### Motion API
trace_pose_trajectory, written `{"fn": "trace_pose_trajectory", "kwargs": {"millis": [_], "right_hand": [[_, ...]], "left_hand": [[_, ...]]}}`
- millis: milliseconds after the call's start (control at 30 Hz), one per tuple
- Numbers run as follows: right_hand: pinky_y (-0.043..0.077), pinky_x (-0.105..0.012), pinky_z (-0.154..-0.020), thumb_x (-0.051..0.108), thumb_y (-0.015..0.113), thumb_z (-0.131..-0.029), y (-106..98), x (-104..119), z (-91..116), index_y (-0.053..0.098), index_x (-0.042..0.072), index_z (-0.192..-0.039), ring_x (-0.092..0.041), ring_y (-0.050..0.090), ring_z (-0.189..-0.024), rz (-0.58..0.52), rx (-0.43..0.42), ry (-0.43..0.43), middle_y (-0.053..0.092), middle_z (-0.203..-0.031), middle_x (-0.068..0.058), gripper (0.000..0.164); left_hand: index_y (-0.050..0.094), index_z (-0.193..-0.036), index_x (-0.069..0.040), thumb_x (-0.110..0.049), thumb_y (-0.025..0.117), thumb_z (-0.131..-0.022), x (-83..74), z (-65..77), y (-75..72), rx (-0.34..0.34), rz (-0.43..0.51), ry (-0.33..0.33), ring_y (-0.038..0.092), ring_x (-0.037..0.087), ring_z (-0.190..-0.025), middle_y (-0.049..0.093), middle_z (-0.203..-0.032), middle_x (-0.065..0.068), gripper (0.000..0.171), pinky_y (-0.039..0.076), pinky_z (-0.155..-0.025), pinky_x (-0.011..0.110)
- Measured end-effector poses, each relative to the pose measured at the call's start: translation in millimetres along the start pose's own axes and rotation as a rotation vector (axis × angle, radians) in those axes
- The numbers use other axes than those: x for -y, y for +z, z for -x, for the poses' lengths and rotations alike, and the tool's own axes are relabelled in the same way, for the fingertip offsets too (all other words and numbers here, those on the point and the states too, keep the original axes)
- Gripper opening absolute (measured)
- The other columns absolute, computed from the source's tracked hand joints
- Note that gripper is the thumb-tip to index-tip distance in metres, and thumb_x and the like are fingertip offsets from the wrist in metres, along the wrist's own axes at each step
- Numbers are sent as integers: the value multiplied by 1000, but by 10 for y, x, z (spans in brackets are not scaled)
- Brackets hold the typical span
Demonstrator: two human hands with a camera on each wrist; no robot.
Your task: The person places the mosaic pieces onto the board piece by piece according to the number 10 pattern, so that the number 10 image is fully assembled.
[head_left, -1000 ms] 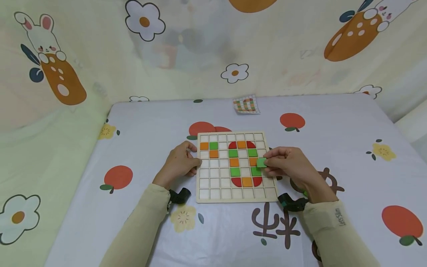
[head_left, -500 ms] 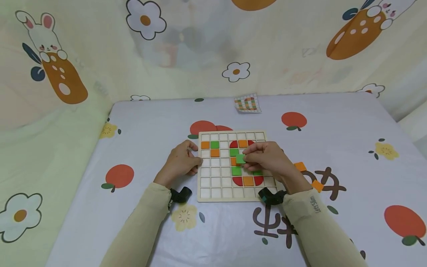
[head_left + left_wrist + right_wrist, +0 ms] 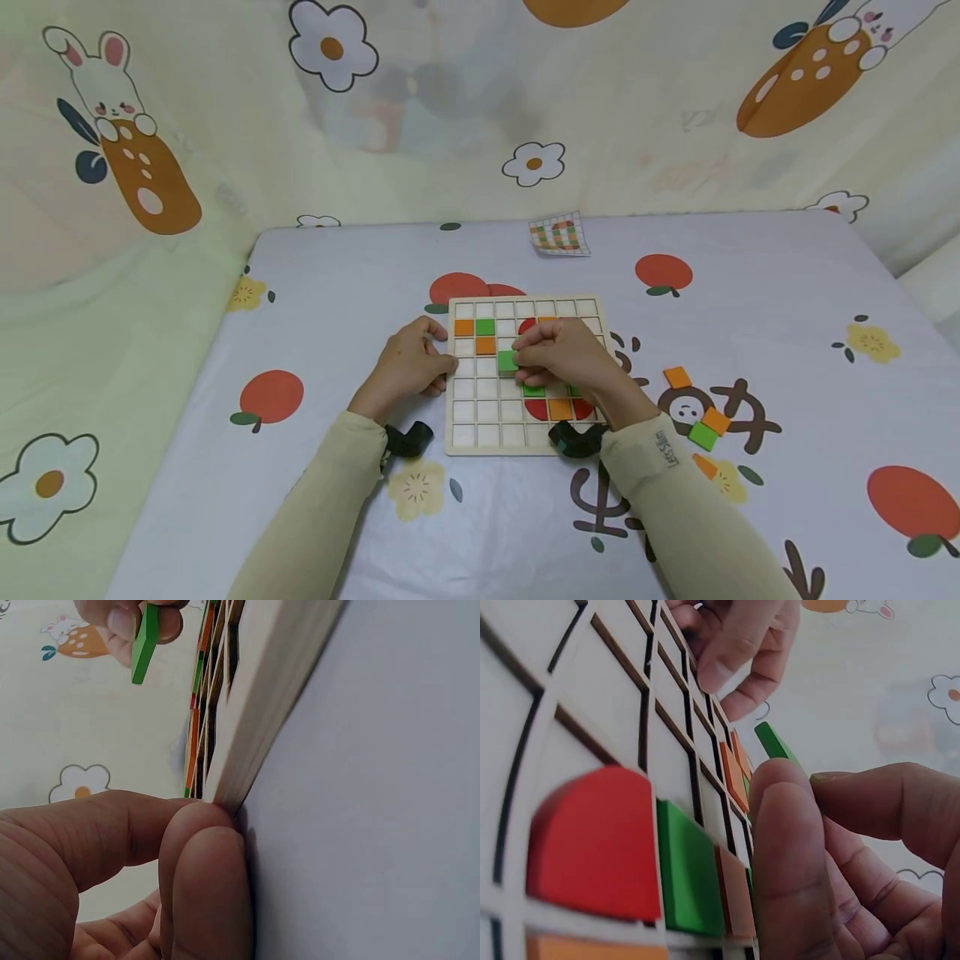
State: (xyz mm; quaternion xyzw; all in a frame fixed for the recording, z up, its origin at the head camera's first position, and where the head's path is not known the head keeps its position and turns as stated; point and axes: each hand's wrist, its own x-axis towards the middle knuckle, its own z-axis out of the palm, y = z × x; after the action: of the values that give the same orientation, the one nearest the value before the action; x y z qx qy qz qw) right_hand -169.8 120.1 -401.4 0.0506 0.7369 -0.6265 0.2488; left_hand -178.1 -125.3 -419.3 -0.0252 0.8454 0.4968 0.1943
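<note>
A square green tile (image 3: 507, 361) is pinched between the thumb and fingers of my right hand (image 3: 562, 358), above the third column of the wooden grid board (image 3: 473, 433). In the right wrist view the same green tile (image 3: 772, 741) stands clear of the board, tilted. My left hand (image 3: 408, 358) grips the board's left edge; the left wrist view shows its fingertips (image 3: 206, 817) against the wooden rim. Two orange tiles and one green tile (image 3: 485, 327) lie at the board's upper left. On its right part, red rounded pieces (image 3: 600, 847), green and orange tiles are set, partly hidden by my right hand.
Loose tiles lie right of the board: an orange tile (image 3: 677, 377), another orange tile (image 3: 716, 421), a green tile (image 3: 703, 437) and a further orange piece (image 3: 703, 466). Behind the board lies a small pattern card (image 3: 559, 235). A printed cloth (image 3: 337, 292) covers the table.
My right hand has carried the green tile leftward across the board, from its right edge to the third column. The loose tiles at right have come into view. My left hand stays put.
</note>
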Motion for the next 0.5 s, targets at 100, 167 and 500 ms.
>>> {"fn": "trace_pose_trajectory", "kwargs": {"millis": [100, 167, 500], "right_hand": [[64, -29, -69, 4, 71, -95, 42, 15, -18, 66, -7, -115, -20, 75, -73, -3, 7, 7, 75, -89, -15, 23], [64, -28, -69, 4, 71, -95, 68, 19, -37, 66, -6, -115, -19, 75, -71, -5, 4, 17, 75, -89, -15, 23], [64, -29, -64, 3, 74, -94, 191, 17, -132, 68, -5, -109, -17, 73, -66, 18, -19, 35, 73, -88, -14, 18]], "left_hand": [[56, -121, -7, -10, 75, -91, -6, 5, -2, -2, -6, -1, 66, 17, -57, 62, -84, 11, 36, 60, -55, 27], [56, -121, -7, -10, 75, -91, -9, 5, -4, -3, -7, 2, 66, 17, -56, 62, -84, 11, 36, 60, -55, 27], [56, -121, -7, -11, 76, -91, -16, 4, 1, -6, -12, 3, 66, 17, -56, 62, -83, 11, 36, 60, -55, 28]]}}
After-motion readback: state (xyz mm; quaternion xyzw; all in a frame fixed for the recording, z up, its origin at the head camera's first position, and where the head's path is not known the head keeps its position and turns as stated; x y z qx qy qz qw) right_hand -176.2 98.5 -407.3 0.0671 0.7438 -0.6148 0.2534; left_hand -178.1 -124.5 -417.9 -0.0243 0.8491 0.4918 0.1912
